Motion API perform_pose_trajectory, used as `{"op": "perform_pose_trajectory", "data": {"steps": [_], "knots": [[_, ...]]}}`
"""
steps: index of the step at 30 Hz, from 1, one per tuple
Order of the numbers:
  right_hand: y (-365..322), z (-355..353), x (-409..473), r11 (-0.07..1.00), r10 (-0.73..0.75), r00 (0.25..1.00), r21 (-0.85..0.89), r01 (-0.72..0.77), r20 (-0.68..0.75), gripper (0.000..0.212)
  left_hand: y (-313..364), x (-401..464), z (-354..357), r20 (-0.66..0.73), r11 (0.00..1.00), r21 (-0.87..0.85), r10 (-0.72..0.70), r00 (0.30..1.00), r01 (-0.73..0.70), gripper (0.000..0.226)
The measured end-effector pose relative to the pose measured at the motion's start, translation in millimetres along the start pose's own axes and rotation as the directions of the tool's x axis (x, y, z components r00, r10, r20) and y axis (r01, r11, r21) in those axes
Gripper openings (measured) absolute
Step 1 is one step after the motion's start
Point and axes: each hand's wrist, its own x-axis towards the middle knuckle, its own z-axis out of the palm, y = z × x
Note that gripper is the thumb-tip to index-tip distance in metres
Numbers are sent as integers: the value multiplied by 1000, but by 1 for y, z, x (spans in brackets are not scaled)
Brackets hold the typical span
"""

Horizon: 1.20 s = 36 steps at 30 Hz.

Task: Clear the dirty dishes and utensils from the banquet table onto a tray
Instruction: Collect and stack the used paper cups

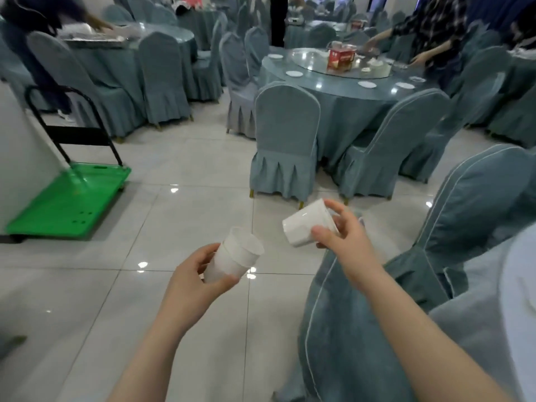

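Banquet hall, tiled floor [179, 227] below you. Your left hand [191, 278] grips stacked white cups [235, 256]. Your right hand [345, 236] pinches a single tilted cup [307, 224].

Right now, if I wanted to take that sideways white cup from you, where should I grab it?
Probably around its bare lower wall near the base, coming from the left. The single cup lies tilted, base toward the left, and the right hand pinches it at the rim end, so that end is taken. The left hand is busy gripping the stacked cups.
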Motion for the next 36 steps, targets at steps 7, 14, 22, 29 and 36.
{"op": "perform_pose_trajectory", "data": {"steps": [7,14,22,29,36], "knots": [[20,105,50,996,85,956,-45,-75,280,56,-32,45,-46,-28,992,120,-27,999,30,55],[52,166,155,978,203,816,-73,-195,541,53,-44,157,-87,-74,948,315,-30,997,52,62],[63,168,316,958,242,857,29,-286,454,46,-10,330,-81,3,889,457,19,1000,-19,62],[65,121,402,965,253,876,-47,-257,412,59,12,446,-31,200,865,487,25,980,-121,59],[81,63,483,951,306,947,-71,-300,93,56,46,575,47,468,819,467,89,879,-332,62]]}}
